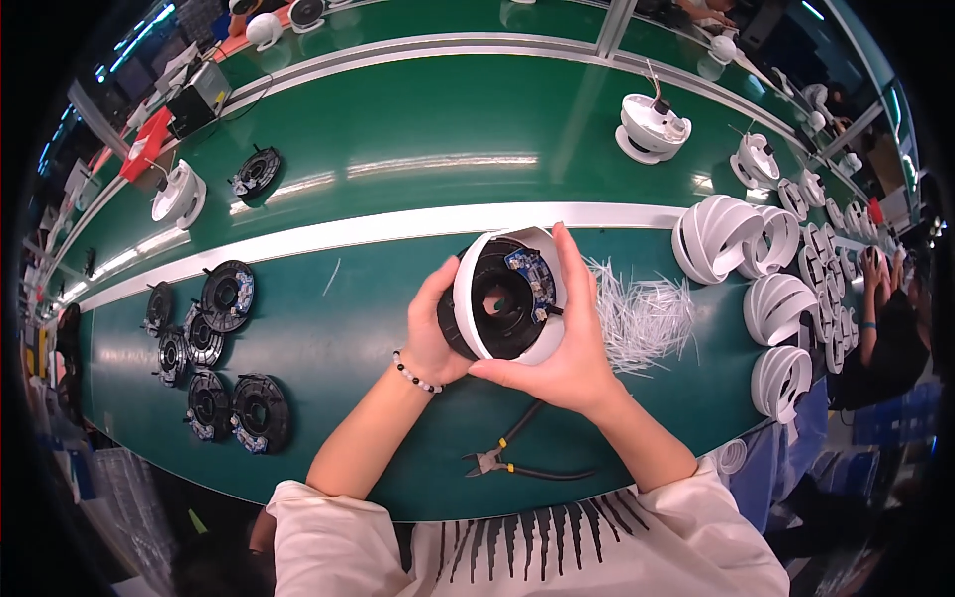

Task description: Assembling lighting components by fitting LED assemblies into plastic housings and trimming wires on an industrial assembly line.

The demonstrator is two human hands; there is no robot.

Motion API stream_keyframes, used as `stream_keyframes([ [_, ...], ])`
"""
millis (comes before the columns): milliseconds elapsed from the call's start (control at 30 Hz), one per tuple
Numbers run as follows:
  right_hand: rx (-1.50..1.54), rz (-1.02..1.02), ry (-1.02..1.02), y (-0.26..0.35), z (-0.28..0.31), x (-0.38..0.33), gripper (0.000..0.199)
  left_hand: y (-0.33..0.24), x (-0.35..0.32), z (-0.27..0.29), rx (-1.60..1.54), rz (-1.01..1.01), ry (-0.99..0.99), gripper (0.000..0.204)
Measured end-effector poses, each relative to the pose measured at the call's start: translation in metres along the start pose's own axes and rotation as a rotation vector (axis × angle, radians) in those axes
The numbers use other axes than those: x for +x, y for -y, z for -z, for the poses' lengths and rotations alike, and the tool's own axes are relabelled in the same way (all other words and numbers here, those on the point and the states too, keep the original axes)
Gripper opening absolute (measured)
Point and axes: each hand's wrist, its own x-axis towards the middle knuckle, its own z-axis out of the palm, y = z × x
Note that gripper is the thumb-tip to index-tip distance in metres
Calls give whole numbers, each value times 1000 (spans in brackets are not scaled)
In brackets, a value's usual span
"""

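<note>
Between my two hands, above the near bench, is a white round housing (465,304), tilted with its opening toward me. Inside it sits a black disc (486,267) with a central hole and a blue circuit board (532,269) along one side. My left hand (434,333) wraps the left side, where a black edge shows beside the palm. On the right, my right hand (580,343) grips the white wall, thumb along the lower rim and fingers up the far side. Below them, diagonal cutters (489,462) with black and yellow handles lie on the bench with jaws apart.
Several black discs with circuit boards (228,297) lie at left. A heap of thin white plastic strips (647,320) is right of my hands. White slatted shells (778,310) line the right. Beyond a pale rail, a green belt (428,119) carries white assemblies (654,129) and another black disc (258,174).
</note>
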Motion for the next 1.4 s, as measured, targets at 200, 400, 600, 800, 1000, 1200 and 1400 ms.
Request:
stream_keyframes([
  [200, 6, 19, -6, 6, 4, 1, 116, 6, 4, 1, 31, -13, -11, 60],
  [400, -161, 186, -2, 2, -1, -4, 117, 7, 0, -10, -12, 21, 34, 77],
  [600, -231, 217, 118, 7, 10, 4, 116, 3, -1, -3, -2, 85, 58, 77],
  [800, -234, 168, 176, 1, 15, 7, 112, 8, -4, -4, 7, 49, 59, 61],
  [1000, -192, 75, -65, -14, -10, -14, 109, 18, -4, -4, 76, -15, -56, 47],
  [1200, -41, 162, 13, -32, 11, -2, 105, 11, 21, -8, -40, 82, -165, 54],
  [1400, 9, 365, 4, -46, 40, 2, 48, 0, 20, 7, 88, 309, -262, 59],
])
